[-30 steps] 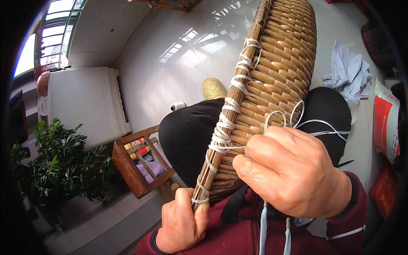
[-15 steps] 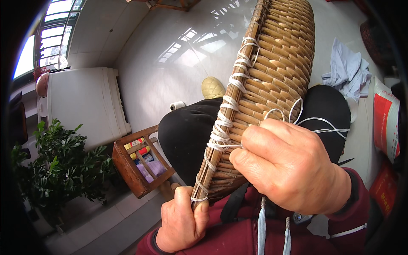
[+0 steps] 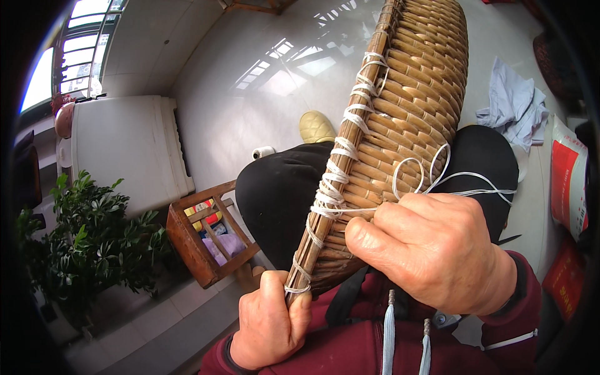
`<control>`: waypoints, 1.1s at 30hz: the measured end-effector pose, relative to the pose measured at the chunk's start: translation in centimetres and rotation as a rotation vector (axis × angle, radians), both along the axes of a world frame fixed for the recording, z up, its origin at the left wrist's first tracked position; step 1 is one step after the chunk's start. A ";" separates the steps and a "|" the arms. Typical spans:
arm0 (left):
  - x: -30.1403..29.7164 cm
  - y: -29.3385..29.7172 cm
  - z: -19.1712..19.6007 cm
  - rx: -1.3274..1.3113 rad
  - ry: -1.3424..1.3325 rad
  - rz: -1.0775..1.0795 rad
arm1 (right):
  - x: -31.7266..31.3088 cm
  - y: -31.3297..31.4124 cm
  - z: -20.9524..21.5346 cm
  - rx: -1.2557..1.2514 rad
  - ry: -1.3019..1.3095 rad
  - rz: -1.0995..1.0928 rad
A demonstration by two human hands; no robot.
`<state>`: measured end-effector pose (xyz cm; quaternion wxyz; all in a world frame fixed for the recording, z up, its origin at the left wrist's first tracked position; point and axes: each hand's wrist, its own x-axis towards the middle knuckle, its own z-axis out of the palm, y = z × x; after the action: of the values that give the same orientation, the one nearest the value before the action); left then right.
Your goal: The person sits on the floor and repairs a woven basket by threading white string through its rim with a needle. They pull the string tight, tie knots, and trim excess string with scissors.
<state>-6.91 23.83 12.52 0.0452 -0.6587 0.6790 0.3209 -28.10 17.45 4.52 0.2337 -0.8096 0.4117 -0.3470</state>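
So my left grip (image 3: pixel 270 322) clasps the rim (image 3: pixel 351 132) of the woven basket (image 3: pixel 417 106) between my knees (image 3: pixel 272 187), right grip (image 3: pixel 431 253) pinching white cord (image 3: pixel 357 210): rim-lashing, I'd guess, and next probably wants a tight pull.

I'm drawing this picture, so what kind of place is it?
Probably a room in someone's home: I see a leafy plant, a barred window and a quilted yellow slipper.

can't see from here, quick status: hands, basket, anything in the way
Left hand gripping basket rim at lower end. Right hand clenched on white cord. Woven basket tilted, rim partly wrapped. Loose cord loops beside right hand, possible snag.
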 end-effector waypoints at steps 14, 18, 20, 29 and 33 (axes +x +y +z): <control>-0.1 -0.2 -0.1 -0.082 0.007 -0.070 | 0.1 -0.1 1.1 -0.003 0.094 0.055; 0.1 0.0 -0.3 -0.073 -0.002 -0.062 | 0.4 -0.2 1.6 -0.012 0.120 0.063; 0.1 0.1 -0.4 -0.116 0.010 -0.084 | 0.5 -0.2 1.8 -0.016 0.135 0.067; 0.0 0.0 -0.5 -0.110 0.012 -0.082 | 0.8 -0.3 1.9 -0.018 0.183 0.071; 0.0 -0.2 -0.5 -0.133 0.005 -0.105 | 0.6 -0.6 2.7 -0.004 0.205 0.094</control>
<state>-6.93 23.60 12.04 0.0163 -0.6229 0.7327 0.2737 -27.54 16.81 7.23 0.2049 -0.8597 0.3943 -0.2519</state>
